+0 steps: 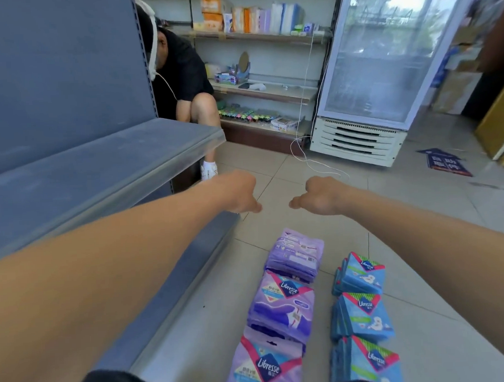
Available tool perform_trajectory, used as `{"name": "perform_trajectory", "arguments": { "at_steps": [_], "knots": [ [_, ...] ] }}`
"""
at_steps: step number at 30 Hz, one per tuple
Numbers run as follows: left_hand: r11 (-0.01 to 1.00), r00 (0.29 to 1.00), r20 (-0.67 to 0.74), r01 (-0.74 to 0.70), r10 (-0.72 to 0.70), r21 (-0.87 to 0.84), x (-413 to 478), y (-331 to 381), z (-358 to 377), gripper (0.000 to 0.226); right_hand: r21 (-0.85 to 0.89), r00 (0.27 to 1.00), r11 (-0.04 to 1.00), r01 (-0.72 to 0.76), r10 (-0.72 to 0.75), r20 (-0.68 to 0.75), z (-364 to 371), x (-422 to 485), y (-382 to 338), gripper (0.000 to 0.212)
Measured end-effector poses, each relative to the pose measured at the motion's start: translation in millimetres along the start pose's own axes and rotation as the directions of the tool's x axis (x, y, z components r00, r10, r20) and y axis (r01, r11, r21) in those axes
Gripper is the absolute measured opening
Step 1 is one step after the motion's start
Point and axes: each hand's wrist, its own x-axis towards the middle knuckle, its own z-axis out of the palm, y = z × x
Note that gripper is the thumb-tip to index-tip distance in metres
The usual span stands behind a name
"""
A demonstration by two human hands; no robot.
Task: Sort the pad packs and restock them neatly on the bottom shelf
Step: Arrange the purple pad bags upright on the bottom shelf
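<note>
Two rows of pad packs lie on the tiled floor. The purple packs form the left row in three stacks; the blue packs form the right row, also three stacks. Both my arms stretch forward above them. My left hand and my right hand hang past the far end of the rows with fingers curled downward, holding nothing. The grey bottom shelf runs along the left of the purple row, with nothing on its visible part.
A grey upper shelf juts out at left over the bottom one. Another person crouches behind it. A glass-door fridge stands at the back right, with a white cable on the floor and stocked wall shelves behind.
</note>
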Motion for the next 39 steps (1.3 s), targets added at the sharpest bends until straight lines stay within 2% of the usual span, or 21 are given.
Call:
{"name": "perform_trajectory", "arguments": {
  "at_steps": [9, 11, 13, 20, 23, 27, 31, 35, 39],
  "knots": [
    [0.997, 0.997, 0.042, -0.068, 0.068, -0.022, 16.8, 14.7, 33.9, 0.055, 0.008, 0.993, 0.995, -0.101, 0.101, 0.055, 30.5, -10.7, 26.9, 0.055],
    [0.997, 0.996, 0.059, -0.060, 0.062, -0.037, 30.6, 14.3, 45.4, 0.046, 0.006, 0.990, 0.993, -0.122, 0.121, 0.074, 37.5, -5.0, 34.3, 0.054],
    [0.996, 0.997, 0.058, -0.038, 0.043, -0.083, 44.0, 14.0, 58.4, 0.037, 0.013, 0.986, 0.989, -0.145, 0.143, 0.087, 45.2, 5.9, 41.6, 0.054],
    [0.968, 0.979, 0.202, 0.087, -0.039, -0.235, 89.0, 15.1, 136.5, 0.034, 0.128, 0.967, 0.966, -0.226, 0.206, 0.151, 103.8, 54.8, 70.9, 0.047],
    [0.927, 0.961, 0.261, 0.174, -0.087, -0.331, 114.7, 17.5, 184.2, 0.035, 0.202, 0.950, 0.937, -0.285, 0.247, 0.192, 141.7, 72.4, 89.3, 0.037],
    [0.854, 0.934, 0.317, 0.294, -0.162, -0.430, 136.8, 19.7, 246.1, 0.025, 0.347, 0.912, 0.851, -0.395, 0.318, 0.258, 195.8, 89.7, 115.5, 0.039],
    [0.716, 0.872, 0.423, 0.457, -0.245, -0.528, 142.2, 18.6, 302.4, 0.028, 0.498, 0.851, 0.690, -0.526, 0.429, 0.304, 242.0, 97.1, 133.7, 0.019],
    [0.530, 0.787, 0.544, 0.606, -0.291, -0.593, 141.8, 20.9, 336.1, 0.032, 0.636, 0.758, 0.442, -0.633, 0.519, 0.394, 284.7, 107.9, 144.5, 0.031],
    [0.464, 0.754, 0.609, 0.644, -0.247, -0.609, 142.4, 22.8, 347.7, 0.032, 0.661, 0.724, 0.352, -0.663, 0.527, 0.445, 308.5, 112.3, 149.3, 0.031]
  ]
}}
